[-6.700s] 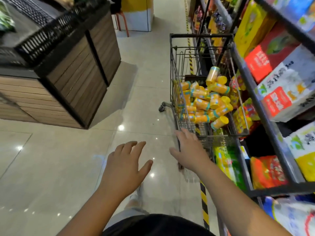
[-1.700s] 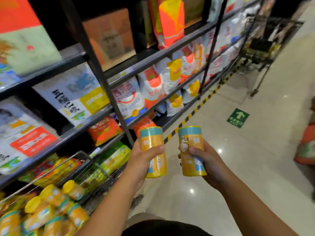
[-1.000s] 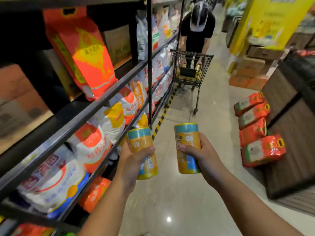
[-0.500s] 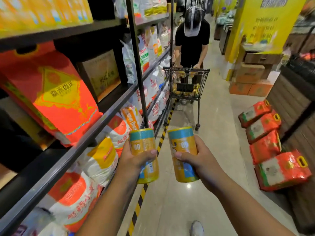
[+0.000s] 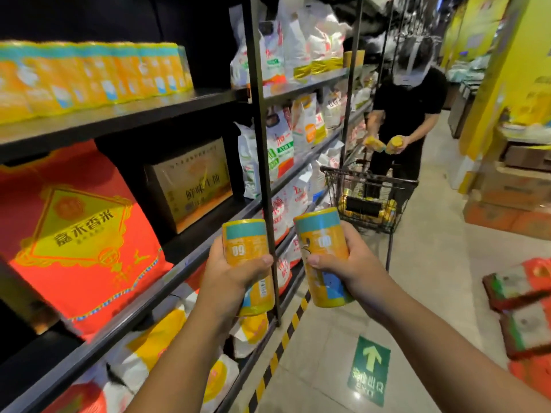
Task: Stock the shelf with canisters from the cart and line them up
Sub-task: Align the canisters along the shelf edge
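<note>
Two bare forearms extended from the bottom of the view and converged toward its centre: the left forearm (image 5: 179, 353) from the lower middle, the right forearm (image 5: 447, 338) from the lower right corner. The left hand (image 5: 235, 278) gripped the left canister (image 5: 246, 242) around its lower half, with the thumb across the front. The right hand (image 5: 351, 263) gripped the right canister (image 5: 320, 234) the same way (its fingers were hidden behind). The hands were level, side by side and just apart.

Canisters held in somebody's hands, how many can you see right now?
4. One canister in the left hand, another in the right hand, two more held by the person behind the cart; others may be hidden.
</note>
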